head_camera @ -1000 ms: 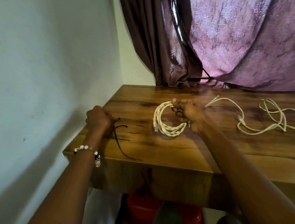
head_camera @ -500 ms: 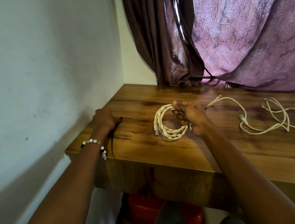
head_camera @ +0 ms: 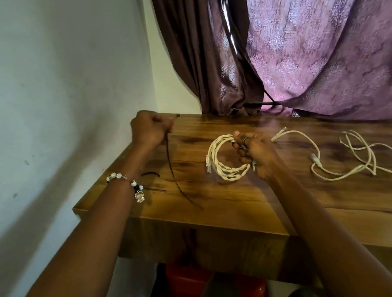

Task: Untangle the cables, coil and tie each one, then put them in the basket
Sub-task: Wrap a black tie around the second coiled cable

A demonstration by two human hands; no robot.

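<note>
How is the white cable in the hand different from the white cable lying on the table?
The coiled cable is wound into a neat round ring with its strands twisted together; the loose cable sprawls in messy, open loops.
The right hand grips the coiled cable, while nothing touches the loose cable, which lies on the table.
The coiled cable sits near the table's middle; the loose cable lies further right.
Both are cream-white with clear plugs.

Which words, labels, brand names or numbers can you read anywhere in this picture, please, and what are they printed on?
None: no readable text shows anywhere.
Coiled white cable and loose white cable: no print can be made out on the jackets or plugs.
Bracelet charm: too small to tell whether it carries any mark.
Wooden table and curtain: only grain and woven pattern.
</note>
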